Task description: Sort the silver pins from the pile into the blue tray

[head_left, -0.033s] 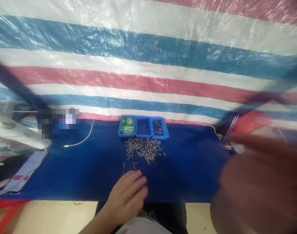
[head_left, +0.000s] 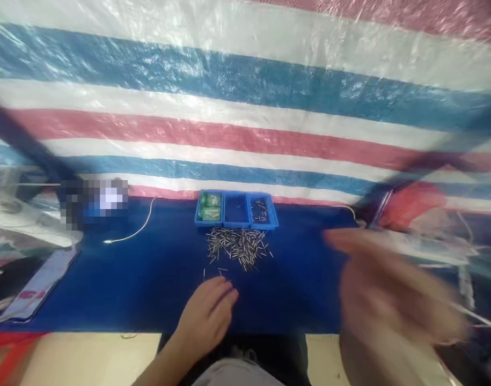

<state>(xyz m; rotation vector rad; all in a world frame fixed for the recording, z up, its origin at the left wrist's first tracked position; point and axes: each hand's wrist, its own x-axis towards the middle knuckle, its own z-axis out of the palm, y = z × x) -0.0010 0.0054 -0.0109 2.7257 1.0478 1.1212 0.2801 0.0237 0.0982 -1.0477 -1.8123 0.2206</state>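
Observation:
My left hand [head_left: 207,316] lies palm down on the blue mat [head_left: 148,279] near its front edge, fingers stretched out and holding nothing. Its fingertips are close to a few loose metal pins [head_left: 219,272]. A heap of small metal pins [head_left: 237,247] lies further back on the mat. Behind the heap stands a blue tray with three compartments [head_left: 236,210]: green parts on the left, a few pins in the middle and right ones. My right hand [head_left: 390,289] hangs in the air at the right, close to the camera and smeared by motion; its fingers cannot be made out.
A striped plastic sheet [head_left: 245,107] hangs behind the table. A white cable [head_left: 136,230] runs over the mat at the back left. Papers and clutter [head_left: 31,279] lie at the left edge, and more blurred items [head_left: 430,241] sit at the right.
My right hand has swung left and away from the camera, uncovering the clutter on the right. My left hand has slid slightly left and toward me.

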